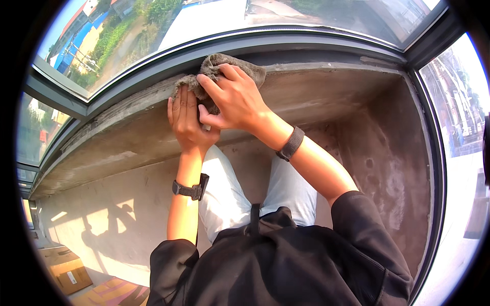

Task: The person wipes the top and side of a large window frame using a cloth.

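Observation:
A crumpled grey-brown cloth [249, 69] lies bunched on the concrete ledge [153, 95] along the bottom of the window frame [149, 53]. My right hand [239, 97] grips it from above, fingers bent into the folds and thumb pointing left. Just left of it, my left hand [189, 122] has its fingers stretched upward, their tips under the cloth's left part; the two hands are close together near the thumbs. Part of the cloth between the hands is hidden. Each wrist wears a dark strap.
Below the ledge a bare concrete wall [126, 141] drops to the floor [126, 214]. Another concrete wall [383, 164] and a window stand at the right. Cardboard boxes [69, 271] sit at the lower left. My legs are close to the wall under the ledge.

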### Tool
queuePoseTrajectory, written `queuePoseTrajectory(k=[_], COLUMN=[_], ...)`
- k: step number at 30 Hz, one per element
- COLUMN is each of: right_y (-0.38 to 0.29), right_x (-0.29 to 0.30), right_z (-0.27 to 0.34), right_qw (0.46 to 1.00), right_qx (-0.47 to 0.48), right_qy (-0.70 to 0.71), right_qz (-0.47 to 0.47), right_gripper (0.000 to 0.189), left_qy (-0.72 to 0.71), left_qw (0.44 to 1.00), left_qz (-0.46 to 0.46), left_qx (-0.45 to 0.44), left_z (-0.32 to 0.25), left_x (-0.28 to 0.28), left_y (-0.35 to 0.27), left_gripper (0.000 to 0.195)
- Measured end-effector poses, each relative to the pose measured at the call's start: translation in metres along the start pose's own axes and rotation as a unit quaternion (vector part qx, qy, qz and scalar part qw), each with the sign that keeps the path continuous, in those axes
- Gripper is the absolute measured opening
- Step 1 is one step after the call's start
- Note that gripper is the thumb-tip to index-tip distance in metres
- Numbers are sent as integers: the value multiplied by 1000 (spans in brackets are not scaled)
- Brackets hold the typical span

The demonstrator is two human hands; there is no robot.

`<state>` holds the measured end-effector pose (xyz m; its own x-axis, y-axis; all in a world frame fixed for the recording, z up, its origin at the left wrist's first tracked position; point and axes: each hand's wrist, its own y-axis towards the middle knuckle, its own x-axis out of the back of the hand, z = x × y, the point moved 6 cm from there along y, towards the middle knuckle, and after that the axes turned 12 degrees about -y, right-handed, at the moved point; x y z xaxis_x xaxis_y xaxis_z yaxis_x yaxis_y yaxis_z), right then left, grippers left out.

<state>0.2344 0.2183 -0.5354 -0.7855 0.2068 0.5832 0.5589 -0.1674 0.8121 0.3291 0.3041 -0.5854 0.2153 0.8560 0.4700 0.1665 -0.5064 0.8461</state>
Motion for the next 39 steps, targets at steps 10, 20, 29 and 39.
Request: queuePoseTrajectory(k=[10,20,29,39], right_y=[-45,-72,-52,-55], right_x=[57,88,43,89], right_z=[-60,-110,-64,-138], right_qw=[980,966,982,952], right_qx=[-145,-174,-143,-265], right_qy=[-122,-157,-68,27], right_qz=[-58,-108,-99,-150], right_gripper=[60,56,67,39], left_qy=[10,52,108,125], left_qw=[997,993,987,988], left_qz=[73,94,89,94], left_qx=[-13,-49,-75,-17], left_z=[-47,-74,-68,-91], left_x=[-15,-49,-61,-59], left_y=[46,53,46,58], left_gripper=[65,84,52,69])
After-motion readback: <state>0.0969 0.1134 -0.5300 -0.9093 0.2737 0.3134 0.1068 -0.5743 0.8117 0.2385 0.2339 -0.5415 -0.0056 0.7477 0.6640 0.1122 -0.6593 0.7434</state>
